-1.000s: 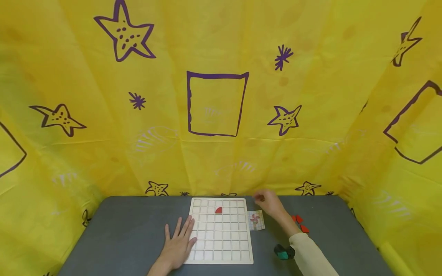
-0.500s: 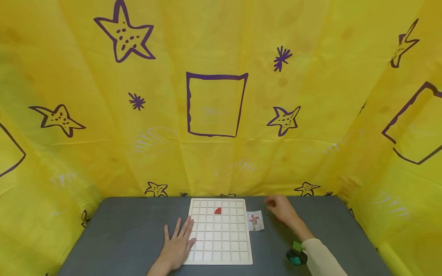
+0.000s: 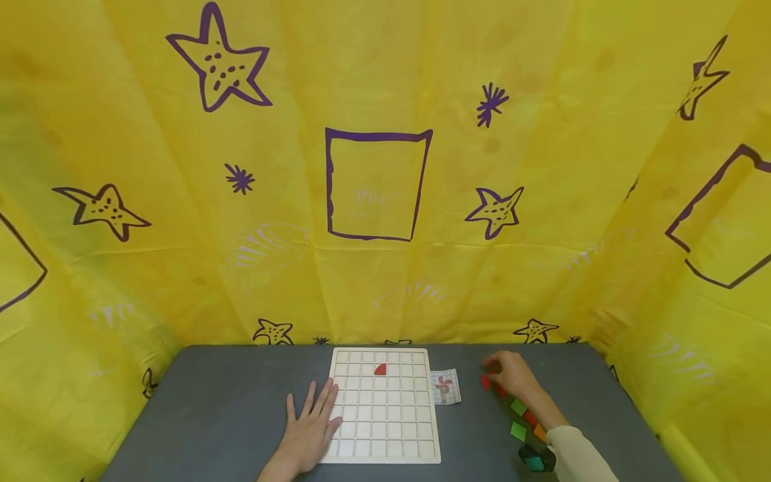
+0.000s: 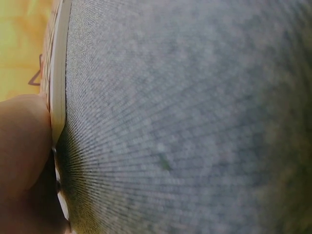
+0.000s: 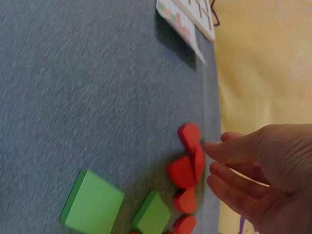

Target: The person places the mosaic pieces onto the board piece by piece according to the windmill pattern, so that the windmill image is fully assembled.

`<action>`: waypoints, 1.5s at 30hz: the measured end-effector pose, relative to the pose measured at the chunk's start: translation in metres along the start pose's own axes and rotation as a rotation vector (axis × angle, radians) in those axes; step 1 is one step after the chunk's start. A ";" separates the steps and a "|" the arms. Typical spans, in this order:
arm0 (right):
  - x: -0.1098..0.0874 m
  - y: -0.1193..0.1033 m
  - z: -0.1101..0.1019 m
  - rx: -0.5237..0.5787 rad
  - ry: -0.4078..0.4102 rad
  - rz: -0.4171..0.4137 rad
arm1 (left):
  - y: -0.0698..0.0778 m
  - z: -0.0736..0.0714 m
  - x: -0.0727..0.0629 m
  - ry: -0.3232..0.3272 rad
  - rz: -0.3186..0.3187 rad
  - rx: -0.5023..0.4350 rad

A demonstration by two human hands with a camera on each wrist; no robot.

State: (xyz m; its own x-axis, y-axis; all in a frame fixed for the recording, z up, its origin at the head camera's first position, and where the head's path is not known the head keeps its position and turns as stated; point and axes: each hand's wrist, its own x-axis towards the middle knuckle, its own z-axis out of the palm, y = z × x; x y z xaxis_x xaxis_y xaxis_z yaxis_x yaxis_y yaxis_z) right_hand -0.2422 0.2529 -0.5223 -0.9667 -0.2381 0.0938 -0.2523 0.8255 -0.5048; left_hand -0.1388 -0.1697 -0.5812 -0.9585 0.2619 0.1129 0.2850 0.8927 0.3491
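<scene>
A white grid board (image 3: 387, 428) lies on the grey table, with one red quarter-circle piece (image 3: 381, 369) in a cell near its top. My left hand (image 3: 307, 428) rests with spread fingers on the board's left edge; in the left wrist view, part of that hand (image 4: 22, 141) presses against the board's side (image 4: 59, 73). At the right, my right hand (image 3: 512, 375) is over a group of red pieces (image 3: 486, 382). The right wrist view has its loosely bent fingertips right at a tilted red piece (image 5: 199, 163), beside several more red pieces (image 5: 182, 171).
A small card (image 3: 446, 387) with a red pinwheel picture on a grid lies against the board's right side. Green squares (image 3: 518, 431) and an orange piece (image 3: 540, 434) lie below the right hand. A yellow patterned curtain (image 3: 379, 281) stands behind the table.
My right hand has moved right and down, from beside the card to the red pieces. More green and orange pieces show now. The left hand and board have stayed in place.
</scene>
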 end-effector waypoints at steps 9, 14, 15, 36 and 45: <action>-0.002 0.013 0.001 0.006 -0.045 0.040 | -0.003 0.005 0.003 -0.010 -0.033 0.026; -0.001 0.016 0.004 0.022 -0.048 0.050 | 0.001 -0.001 0.003 -0.034 -0.033 0.004; -0.001 0.016 0.004 0.019 -0.047 0.041 | 0.002 -0.002 0.003 -0.044 -0.039 0.006; -0.001 0.017 0.005 0.084 0.021 0.128 | 0.003 -0.003 0.001 -0.076 -0.058 0.040; -0.002 0.019 0.003 0.119 0.020 0.152 | -0.001 0.003 0.002 -0.031 -0.037 0.034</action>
State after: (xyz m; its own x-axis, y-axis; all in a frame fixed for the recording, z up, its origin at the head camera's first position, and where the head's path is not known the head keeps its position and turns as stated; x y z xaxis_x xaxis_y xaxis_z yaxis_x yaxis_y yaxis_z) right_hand -0.2449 0.2678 -0.5348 -0.9942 -0.1042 0.0254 -0.0978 0.7847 -0.6121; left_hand -0.1412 -0.1687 -0.5845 -0.9683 0.2391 0.0718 0.2494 0.9136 0.3211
